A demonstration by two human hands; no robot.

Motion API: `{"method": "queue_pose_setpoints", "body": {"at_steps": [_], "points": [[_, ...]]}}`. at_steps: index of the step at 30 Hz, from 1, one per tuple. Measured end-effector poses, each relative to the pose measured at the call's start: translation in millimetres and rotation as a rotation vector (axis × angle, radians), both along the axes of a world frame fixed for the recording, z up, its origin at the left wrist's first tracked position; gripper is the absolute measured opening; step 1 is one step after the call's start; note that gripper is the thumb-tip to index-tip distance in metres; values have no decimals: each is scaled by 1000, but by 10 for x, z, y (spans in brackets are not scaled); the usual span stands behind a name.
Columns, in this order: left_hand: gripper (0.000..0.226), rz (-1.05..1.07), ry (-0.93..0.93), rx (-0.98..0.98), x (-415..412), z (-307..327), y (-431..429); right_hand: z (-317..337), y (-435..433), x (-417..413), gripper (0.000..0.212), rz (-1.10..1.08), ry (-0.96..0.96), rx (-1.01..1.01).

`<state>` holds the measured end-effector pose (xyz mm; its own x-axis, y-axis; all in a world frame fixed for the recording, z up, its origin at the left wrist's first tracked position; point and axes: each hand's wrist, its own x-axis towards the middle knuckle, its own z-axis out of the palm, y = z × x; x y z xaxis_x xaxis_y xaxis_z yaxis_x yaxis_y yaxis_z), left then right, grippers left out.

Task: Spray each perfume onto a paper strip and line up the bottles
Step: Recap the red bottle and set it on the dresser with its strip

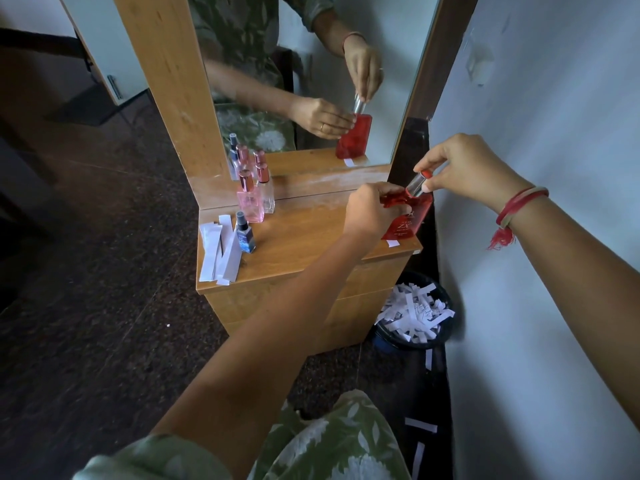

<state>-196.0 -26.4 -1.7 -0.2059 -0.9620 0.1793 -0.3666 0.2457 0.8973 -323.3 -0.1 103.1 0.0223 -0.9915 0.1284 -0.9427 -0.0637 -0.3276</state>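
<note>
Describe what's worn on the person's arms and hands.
Left hand: nothing on the wrist; its reflection in the mirror shows a ring. The left forearm is bare up to a green sleeve with a pale floral print. Right hand: red and pale bangles at the wrist, with a red thread tassel. No right sleeve is in view.

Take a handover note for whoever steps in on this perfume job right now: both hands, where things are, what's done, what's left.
Left hand grips the red bottle, tilted at the right end of the dresser.
Right hand pinches its silver cap; I cannot tell whether it is coming off or going on.
Pink bottle, clear bottle and blue bottle stand at the left, by the strip pile. One strip lies by the red bottle.
Done: unclear; the bin holds many strips.
Left: probably spray red, cap it, line it up.
</note>
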Motion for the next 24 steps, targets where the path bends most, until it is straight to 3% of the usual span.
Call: {"method": "queue_pose_setpoints", "body": {"at_steps": [10, 24], "points": [[37, -23, 40, 32, 20, 24, -27, 101, -108, -14, 32, 136, 150, 129], [39, -10, 44, 38, 15, 16, -6, 113, -191, -23, 29, 190, 246, 155]]}}
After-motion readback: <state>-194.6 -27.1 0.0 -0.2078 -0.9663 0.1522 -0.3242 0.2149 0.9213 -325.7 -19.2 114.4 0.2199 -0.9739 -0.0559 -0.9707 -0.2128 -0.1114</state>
